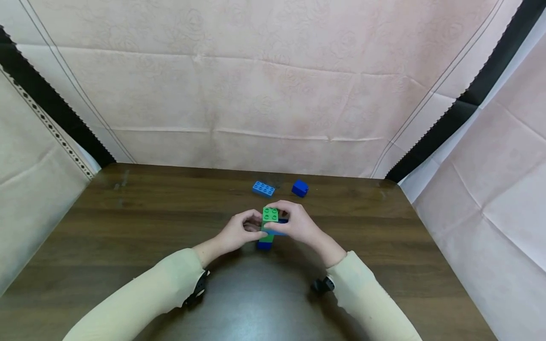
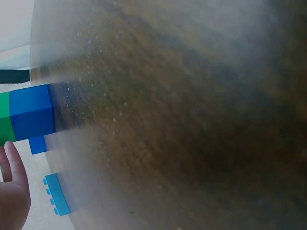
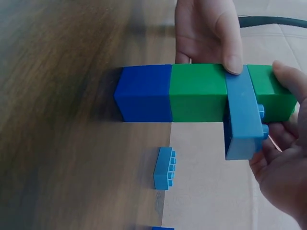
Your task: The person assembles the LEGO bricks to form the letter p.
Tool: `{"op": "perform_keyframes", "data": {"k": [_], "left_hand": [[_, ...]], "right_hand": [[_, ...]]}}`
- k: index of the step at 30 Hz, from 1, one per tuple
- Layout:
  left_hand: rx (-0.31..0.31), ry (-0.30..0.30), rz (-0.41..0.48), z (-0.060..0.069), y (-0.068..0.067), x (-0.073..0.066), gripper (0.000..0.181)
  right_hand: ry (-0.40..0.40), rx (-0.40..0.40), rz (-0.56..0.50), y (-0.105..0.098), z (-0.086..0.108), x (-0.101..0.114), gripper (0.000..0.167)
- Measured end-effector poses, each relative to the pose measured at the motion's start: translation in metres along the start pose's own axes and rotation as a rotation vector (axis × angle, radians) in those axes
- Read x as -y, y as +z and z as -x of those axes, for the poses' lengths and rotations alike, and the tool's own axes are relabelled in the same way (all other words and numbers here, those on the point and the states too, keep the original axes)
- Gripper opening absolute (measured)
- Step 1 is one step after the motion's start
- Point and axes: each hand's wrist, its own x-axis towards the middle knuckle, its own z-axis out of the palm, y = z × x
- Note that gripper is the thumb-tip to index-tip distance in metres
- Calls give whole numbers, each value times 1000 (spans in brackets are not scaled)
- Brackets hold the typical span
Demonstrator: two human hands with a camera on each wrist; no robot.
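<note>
An upright stack of toy building bricks stands on the table between both hands. It has a dark blue brick [image 3: 144, 93] at its foot, a green brick [image 3: 199, 93] above, a light blue brick [image 3: 244, 112] jutting out sideways, and another green brick [image 1: 270, 214] on top. With thumb and fingers, my right hand [image 1: 298, 225] grips the upper part around the top green brick and the light blue one. My left hand [image 1: 239, 232] holds the stack from the left, its thumb on the light blue brick and its fingers on the far side, partly hidden.
Behind the stack lie a loose light blue brick [image 1: 263, 189] with studs up and a loose dark blue brick [image 1: 300, 188]. The brown wooden table [image 1: 170, 199] ends at a pale patterned cloth wall [image 1: 256, 94] with black strips at the corners.
</note>
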Motion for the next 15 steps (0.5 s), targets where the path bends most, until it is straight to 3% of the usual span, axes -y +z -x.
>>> {"op": "perform_keyframes", "data": {"k": [7, 12, 15], "left_hand": [[9, -16, 1, 2, -1, 1, 30], [-14, -24, -20, 2, 0, 2, 31], [-12, -18, -21, 2, 0, 1, 31]], "right_hand": [[9, -9, -93, -10, 2, -11, 36], [78, -127, -178, -32, -1, -31, 35], [148, -217, -174, -47, -5, -48, 37]]}}
